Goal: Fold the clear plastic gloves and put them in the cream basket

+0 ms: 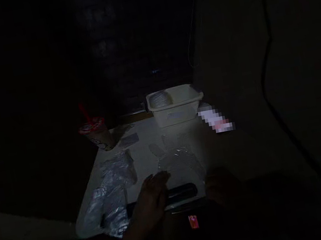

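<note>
The scene is very dark. My left hand (pixel 152 198) rests at the near edge of a pale table (pixel 145 156), its fingers lying over a long black bar-shaped device (pixel 181 193). My right hand (pixel 220 186) sits at the right end of that device, in deep shadow; its fingers do not show. Clear plastic bags (pixel 112 190) lie crumpled just left of my left hand. More clear film (pixel 177 156) lies flat beyond the device.
A cream plastic basket (pixel 176 104) stands at the table's far end with clear stacked items inside. A drink cup with a red straw (pixel 96 133) stands at the far left corner. A small red light (pixel 193 221) glows below the device. A wall rises on the right.
</note>
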